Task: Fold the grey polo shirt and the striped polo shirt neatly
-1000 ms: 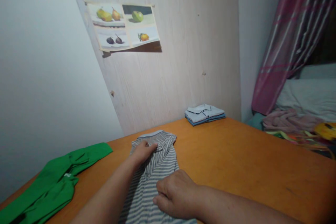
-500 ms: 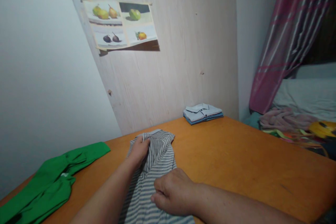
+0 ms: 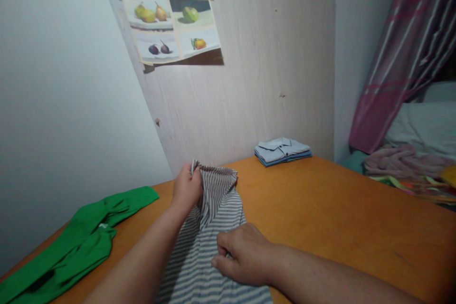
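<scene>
A grey-and-white striped shirt [image 3: 217,237] lies lengthwise on the orange table in front of me. My left hand [image 3: 187,184] is closed on its far left part, and that far end is raised off the table with the cloth draping down to the right. Lower down, my right hand [image 3: 245,252] is closed at the shirt's right edge with curled fingers. The cloth under those fingers is mostly hidden by the hand. Left of the shirt, apart from both hands, lies a green garment [image 3: 85,228].
A folded stack of shirts [image 3: 283,151], pale on top and blue beneath, sits at the table's [image 3: 331,218] back edge against the wall. A fruit picture sheet [image 3: 174,31] hangs there. On the right are a pink curtain [image 3: 384,71] and a crumpled mauve cloth [image 3: 395,161].
My left hand has risen, lifting the shirt's far end off the table. My right hand stays low on the cloth. The whole view has shifted slightly.
</scene>
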`<state>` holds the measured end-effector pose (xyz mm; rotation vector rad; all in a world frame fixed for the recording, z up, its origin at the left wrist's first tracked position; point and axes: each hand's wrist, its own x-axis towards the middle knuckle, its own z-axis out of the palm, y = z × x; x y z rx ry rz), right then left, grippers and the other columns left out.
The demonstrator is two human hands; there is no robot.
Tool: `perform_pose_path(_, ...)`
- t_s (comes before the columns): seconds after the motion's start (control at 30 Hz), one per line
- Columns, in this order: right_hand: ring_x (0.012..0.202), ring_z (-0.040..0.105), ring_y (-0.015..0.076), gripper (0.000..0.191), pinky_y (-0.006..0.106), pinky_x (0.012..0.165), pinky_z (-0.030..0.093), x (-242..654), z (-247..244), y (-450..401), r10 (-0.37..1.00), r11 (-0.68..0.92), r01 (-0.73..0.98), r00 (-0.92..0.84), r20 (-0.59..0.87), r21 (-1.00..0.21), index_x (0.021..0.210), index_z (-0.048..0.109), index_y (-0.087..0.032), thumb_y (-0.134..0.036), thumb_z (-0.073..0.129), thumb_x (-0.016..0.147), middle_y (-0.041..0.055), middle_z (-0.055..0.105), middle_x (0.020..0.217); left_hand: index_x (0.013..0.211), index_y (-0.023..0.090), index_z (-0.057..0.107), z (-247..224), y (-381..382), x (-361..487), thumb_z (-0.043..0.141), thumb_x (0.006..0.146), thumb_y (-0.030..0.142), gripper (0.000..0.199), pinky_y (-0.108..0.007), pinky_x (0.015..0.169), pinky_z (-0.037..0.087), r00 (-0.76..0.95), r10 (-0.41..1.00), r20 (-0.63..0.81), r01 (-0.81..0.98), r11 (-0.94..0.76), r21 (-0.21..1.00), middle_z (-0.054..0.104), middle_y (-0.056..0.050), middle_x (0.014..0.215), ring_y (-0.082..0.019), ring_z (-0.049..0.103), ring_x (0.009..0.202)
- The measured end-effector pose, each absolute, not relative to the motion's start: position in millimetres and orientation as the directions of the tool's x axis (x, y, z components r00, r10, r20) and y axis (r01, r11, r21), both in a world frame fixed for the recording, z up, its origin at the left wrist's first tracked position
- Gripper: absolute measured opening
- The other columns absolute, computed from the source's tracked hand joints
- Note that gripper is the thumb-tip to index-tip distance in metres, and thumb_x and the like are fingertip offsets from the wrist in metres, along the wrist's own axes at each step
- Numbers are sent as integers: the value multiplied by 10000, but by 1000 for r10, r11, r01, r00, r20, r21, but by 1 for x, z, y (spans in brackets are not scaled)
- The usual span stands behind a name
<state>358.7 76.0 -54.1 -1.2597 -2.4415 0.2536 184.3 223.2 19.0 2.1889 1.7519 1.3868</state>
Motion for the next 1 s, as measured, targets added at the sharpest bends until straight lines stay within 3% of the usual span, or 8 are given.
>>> perform_pose_path(0.13,775,663,192,318,285,642,324,359,-51,74,819,574,753,-529,224,-323,938,666,-243,-516,504,928,29,755,885,1017,203,633,-3,240,145,418,945,365,278,-308,801,480,-171,887,430,840,-97,534,726,-111,1048,-261,668,1009)
perform_pose_path(0.23,774,664,191,320,283,652,336,359,-49,73,817,576,757,-537,209,-309,927,670,-236,-507,500,932,33,757,894,915,190,634,-24,250,122,461,907,325,219,-332,762,479,-228,916,330,843,16,538,733,-138,969,-286,685,948)
perform_pose_path(0.37,824,690,211,313,286,653,346,358,-48,72,824,566,766,-529,200,-304,939,684,-236,-499,516,924,35,757,901,767,185,597,-38,250,110,643,756,305,129,-402,745,471,-259,933,251,849,96,520,723,-200,892,-368,682,896)
perform_pose_path(0.47,828,698,217,306,286,653,352,357,-49,73,830,558,769,-523,194,-313,932,690,-239,-497,526,915,30,756,886,827,195,597,-36,250,119,697,703,315,200,-436,852,448,-239,914,328,874,55,483,701,-223,1079,-399,629,1069)
perform_pose_path(0.53,824,699,220,311,287,656,359,356,-51,73,831,556,768,-520,197,-318,931,691,-240,-502,526,911,32,756,879,855,206,600,-32,255,133,675,733,311,178,-418,899,430,-150,910,386,883,-53,466,694,-192,1104,-363,609,1104)
perform_pose_path(0.7,804,699,219,300,287,659,383,356,-54,76,829,559,761,-520,205,-330,923,692,-250,-501,531,896,25,764,873,757,214,608,-30,281,181,627,779,243,41,-345,801,440,105,932,347,819,-279,501,692,-85,836,-252,629,838)
perform_pose_path(1.0,808,718,224,361,277,619,407,357,-61,92,791,603,719,-595,143,-345,968,698,-258,-572,543,879,19,783,898,692,189,594,-39,325,251,717,675,196,125,-291,726,441,205,952,228,709,-305,636,653,-36,725,-216,618,779)
